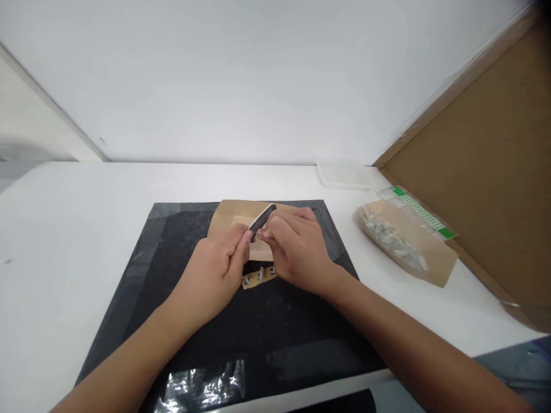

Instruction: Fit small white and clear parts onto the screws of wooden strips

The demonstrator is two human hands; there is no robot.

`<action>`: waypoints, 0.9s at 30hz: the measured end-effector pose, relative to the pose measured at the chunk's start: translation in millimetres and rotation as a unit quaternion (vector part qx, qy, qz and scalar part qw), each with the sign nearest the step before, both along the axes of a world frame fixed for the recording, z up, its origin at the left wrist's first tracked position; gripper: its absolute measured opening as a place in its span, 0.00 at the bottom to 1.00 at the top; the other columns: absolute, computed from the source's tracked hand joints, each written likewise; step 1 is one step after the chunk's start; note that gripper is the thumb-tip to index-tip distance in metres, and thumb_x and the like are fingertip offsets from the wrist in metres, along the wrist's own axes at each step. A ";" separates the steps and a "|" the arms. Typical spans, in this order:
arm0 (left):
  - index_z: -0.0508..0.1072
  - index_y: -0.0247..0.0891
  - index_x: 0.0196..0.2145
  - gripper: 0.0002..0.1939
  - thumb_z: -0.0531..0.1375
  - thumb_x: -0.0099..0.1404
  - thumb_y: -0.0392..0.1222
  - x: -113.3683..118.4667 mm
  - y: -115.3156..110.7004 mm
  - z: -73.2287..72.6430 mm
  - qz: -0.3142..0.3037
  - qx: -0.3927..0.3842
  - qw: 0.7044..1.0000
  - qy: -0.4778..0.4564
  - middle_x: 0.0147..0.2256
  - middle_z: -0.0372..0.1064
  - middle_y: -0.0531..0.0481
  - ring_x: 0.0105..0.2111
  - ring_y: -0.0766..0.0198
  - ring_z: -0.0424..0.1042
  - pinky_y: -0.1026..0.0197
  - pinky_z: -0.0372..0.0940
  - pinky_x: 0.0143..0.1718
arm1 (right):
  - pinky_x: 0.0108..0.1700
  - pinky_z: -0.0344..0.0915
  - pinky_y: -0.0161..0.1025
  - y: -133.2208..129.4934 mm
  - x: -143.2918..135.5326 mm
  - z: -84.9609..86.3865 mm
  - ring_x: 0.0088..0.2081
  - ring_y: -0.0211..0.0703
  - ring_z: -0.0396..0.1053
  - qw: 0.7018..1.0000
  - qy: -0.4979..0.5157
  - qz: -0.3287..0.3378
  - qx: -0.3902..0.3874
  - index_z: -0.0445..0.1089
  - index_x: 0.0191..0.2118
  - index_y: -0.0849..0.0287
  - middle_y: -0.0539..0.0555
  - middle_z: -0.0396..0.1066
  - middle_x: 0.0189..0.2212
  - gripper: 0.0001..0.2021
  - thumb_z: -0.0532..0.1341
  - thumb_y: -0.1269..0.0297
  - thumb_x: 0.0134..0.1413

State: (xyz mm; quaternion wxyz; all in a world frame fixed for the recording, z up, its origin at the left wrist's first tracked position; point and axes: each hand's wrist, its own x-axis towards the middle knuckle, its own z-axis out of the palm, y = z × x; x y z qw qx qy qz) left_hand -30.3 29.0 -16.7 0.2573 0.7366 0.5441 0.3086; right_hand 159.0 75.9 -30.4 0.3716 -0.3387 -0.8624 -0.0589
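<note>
My left hand (219, 264) is closed around the lower end of a dark nail file (262, 221) with a pale edge, which slants up to the right. Close against the file, my right hand (297, 241) is pinched; what lies between its fingertips is too small and hidden to name. Both hands hover over a brown paper sheet (230, 215). Just below them lies a tan strip (253, 282) bearing small round metal pieces, with a small pale upright piece (261, 273) near its middle. My right hand partly covers the strip's right end.
A black mat (275, 332) with clear tape along its edges lies on the white table (47, 246). To the right rests a brown bag (430, 264) of pale slivers, beside a clear packet with a green label (424, 212). A clear tray (344, 175) stands behind; a cardboard panel (482, 155) rises at right.
</note>
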 end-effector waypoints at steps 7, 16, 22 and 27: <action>0.63 0.41 0.30 0.19 0.48 0.80 0.47 1.5 -0.2 1.5 0.002 -0.001 1.000 -0.003 0.21 0.63 0.58 0.21 0.66 0.64 0.61 0.54 0.27 | 0.40 0.52 0.44 -1.9 -1.7 -0.5 0.28 0.37 0.67 1.000 0.017 -0.001 0.000 0.57 0.32 0.55 0.46 0.72 0.27 0.13 0.54 0.71 0.72; 0.63 0.41 0.30 0.19 0.48 0.80 0.46 2.2 -1.4 -0.8 -0.003 -0.005 1.000 -0.005 0.21 0.64 0.58 0.21 0.66 0.65 0.61 0.56 0.27 | 0.41 0.52 0.43 -0.4 0.1 2.5 0.29 0.36 0.66 0.999 0.027 -0.030 -0.005 0.57 0.31 0.55 0.46 0.70 0.27 0.14 0.55 0.70 0.72; 0.64 0.41 0.32 0.18 0.47 0.80 0.47 1.3 -0.8 0.2 0.000 0.016 0.999 0.031 0.22 0.65 0.57 0.21 0.64 0.66 0.60 0.55 0.27 | 0.39 0.49 0.43 -0.6 -0.1 3.7 0.29 0.37 0.66 1.000 -0.012 -0.009 -0.003 0.57 0.30 0.55 0.46 0.70 0.26 0.14 0.54 0.69 0.72; 0.64 0.42 0.32 0.18 0.46 0.80 0.47 1.6 0.1 2.1 0.007 0.020 0.999 0.041 0.21 0.64 0.57 0.21 0.64 0.65 0.60 0.54 0.26 | 0.40 0.50 0.44 0.5 0.0 2.7 0.30 0.37 0.68 0.999 0.027 -0.040 -0.011 0.59 0.31 0.56 0.47 0.73 0.28 0.14 0.56 0.70 0.72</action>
